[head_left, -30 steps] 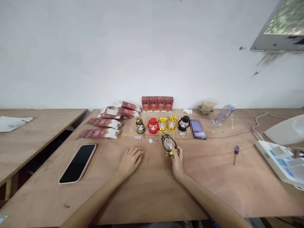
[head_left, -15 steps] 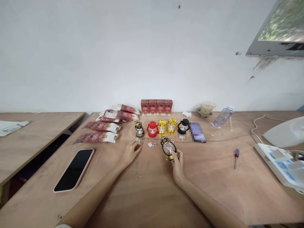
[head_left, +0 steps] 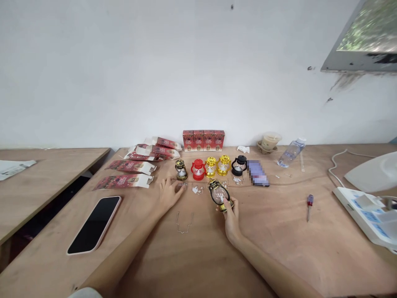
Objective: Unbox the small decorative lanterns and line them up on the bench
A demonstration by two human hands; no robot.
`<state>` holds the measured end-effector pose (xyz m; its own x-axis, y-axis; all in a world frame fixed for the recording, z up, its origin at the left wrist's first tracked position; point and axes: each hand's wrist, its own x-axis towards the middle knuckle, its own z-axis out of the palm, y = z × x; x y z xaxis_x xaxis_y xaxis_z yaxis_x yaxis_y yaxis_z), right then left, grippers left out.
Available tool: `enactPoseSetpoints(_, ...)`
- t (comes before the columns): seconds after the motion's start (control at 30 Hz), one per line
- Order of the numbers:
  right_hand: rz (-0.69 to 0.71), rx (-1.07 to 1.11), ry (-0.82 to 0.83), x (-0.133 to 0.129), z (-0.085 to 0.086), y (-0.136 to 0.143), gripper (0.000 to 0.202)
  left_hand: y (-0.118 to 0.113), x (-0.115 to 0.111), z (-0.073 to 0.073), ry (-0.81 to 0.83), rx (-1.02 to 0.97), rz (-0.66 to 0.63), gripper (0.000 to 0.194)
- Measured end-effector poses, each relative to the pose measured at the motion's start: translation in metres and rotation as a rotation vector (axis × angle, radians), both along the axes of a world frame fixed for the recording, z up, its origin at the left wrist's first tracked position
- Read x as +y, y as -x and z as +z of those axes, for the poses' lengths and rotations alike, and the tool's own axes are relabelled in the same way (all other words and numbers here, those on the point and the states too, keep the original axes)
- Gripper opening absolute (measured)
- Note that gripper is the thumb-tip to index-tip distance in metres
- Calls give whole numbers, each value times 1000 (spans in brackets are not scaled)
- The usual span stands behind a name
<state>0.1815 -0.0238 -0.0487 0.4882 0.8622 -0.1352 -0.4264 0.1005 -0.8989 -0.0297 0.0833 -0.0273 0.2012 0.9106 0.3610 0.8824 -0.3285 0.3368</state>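
Note:
My right hand [head_left: 231, 213] grips a bronze lantern [head_left: 219, 195] by its base, the lantern tilted with its top to the upper left. My left hand [head_left: 170, 193] rests on the table, fingers bent and apart, beside small white pieces and bent wire near the standing bronze lantern [head_left: 181, 170]. To the right of that one stand a red lantern [head_left: 198, 169], two gold lanterns [head_left: 210, 167] and a black lantern [head_left: 239, 165]. A bent wire [head_left: 183, 230] lies nearer me, between my forearms. More small white parts [head_left: 195, 189] lie before the red lantern.
Four red boxes stand by the wall; flattened red cartons [head_left: 124, 181] lie left, above a phone [head_left: 94, 225]. Rightward are another phone [head_left: 258, 173], a cup [head_left: 269, 141], a bottle [head_left: 291, 153], a screwdriver [head_left: 309, 203] and a power strip [head_left: 362, 215].
My left hand has shifted slightly up and left, its fingers spreading toward the small parts before the standing bronze lantern. My right hand still holds its lantern in nearly the same place.

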Motion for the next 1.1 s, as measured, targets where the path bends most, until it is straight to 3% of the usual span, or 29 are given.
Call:
enactPoseSetpoints(0.27, -4, 1, -8, 0, 0, -1, 40, -29, -7, 4, 74, 111, -320, 16)
enactPoseSetpoints(0.53, -29, -14, -2, 0, 2, -3, 40, -49, 8, 1, 62, 122, -318, 21)
enactPoseSetpoints(0.73, -33, -8, -23, 0, 3, -3, 39, -55, 4, -3, 48, 138, -417, 20)
enactPoseSetpoints(0.87, -31, 65, -58, 2, 8, -5, 36, -55, 8, -5, 27, 150, -406, 20)
enactPoseSetpoints(1.1, -175, 153, -102, 16, 15, -24, 32, -42, 14, 0, -12, 146, -470, 23)
